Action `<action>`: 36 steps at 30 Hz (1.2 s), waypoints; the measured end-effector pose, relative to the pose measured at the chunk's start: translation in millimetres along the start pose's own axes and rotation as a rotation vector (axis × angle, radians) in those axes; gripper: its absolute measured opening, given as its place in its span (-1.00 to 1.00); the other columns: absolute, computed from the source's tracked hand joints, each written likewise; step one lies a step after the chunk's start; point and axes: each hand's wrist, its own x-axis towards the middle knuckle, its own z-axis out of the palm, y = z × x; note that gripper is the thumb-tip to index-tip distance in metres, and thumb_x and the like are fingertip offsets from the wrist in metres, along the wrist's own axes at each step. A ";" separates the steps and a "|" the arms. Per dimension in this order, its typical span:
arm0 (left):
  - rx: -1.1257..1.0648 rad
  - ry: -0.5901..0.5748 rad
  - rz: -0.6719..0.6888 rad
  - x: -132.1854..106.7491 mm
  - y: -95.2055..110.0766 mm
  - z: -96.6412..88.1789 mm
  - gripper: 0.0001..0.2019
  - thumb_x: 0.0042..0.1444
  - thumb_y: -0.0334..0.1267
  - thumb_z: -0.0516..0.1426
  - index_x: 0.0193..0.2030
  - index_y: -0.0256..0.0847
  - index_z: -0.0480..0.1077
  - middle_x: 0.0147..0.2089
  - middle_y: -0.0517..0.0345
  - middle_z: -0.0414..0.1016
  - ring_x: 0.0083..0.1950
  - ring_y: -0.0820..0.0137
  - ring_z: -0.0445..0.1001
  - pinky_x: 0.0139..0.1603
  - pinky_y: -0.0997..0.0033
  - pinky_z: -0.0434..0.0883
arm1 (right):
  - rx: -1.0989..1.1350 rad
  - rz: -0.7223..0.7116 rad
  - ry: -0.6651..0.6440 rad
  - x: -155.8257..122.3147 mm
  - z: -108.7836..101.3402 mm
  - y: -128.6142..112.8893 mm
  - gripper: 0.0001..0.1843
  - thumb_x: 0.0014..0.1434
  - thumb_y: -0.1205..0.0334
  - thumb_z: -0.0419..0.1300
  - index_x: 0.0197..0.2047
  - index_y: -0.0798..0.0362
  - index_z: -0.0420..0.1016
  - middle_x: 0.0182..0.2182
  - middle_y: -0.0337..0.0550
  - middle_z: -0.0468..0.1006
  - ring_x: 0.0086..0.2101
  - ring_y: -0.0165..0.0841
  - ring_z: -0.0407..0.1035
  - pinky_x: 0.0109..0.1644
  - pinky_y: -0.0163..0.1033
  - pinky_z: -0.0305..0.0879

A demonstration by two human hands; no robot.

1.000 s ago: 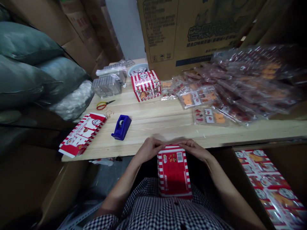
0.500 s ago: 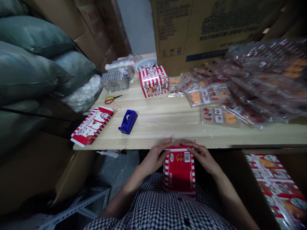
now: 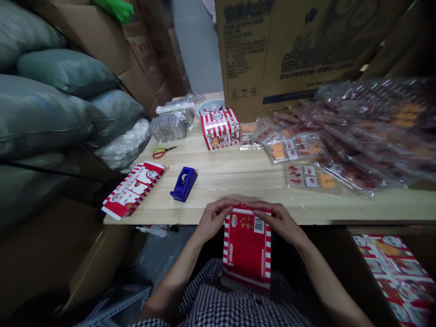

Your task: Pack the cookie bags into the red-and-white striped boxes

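Against my body, at the table's front edge, is a red and white striped cardboard box (image 3: 247, 247) with a barcode near its top. My left hand (image 3: 214, 219) grips its upper left corner, thumb on the near face and fingers over the far edge. At the upper right corner my right hand (image 3: 277, 220) pinches the same box, its thumb beside the barcode. The fingertips behind the top edge are partly hidden. Beyond my left hand stands a blue tape dispenser (image 3: 184, 184) with a roll in it.
Flat striped cartons (image 3: 134, 188) lie at the left edge, near red and yellow scissors (image 3: 163, 152). A finished striped box (image 3: 220, 129) stands at the back beside clear plastic packs (image 3: 168, 127). Bagged toy sets (image 3: 368, 136) pile up on the right. A large carton (image 3: 252, 59) stands behind.
The view has tilted up a little, so the table sits lower in it. Both hands still hold the box, which has shifted slightly left and shows more of its red face.
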 end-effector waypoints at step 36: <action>0.011 0.822 -0.141 -22.7 -41.3 -171.7 -0.61 -0.16 0.03 0.29 -0.41 -0.32 0.50 -0.03 -0.15 0.56 -0.24 0.38 0.50 -0.19 0.33 0.43 | 0.064 -0.087 0.723 -16.7 6.9 -8.3 -0.74 0.08 0.08 0.41 -0.21 0.01 0.56 -0.02 -0.08 0.63 0.04 -0.10 0.50 0.15 0.00 0.45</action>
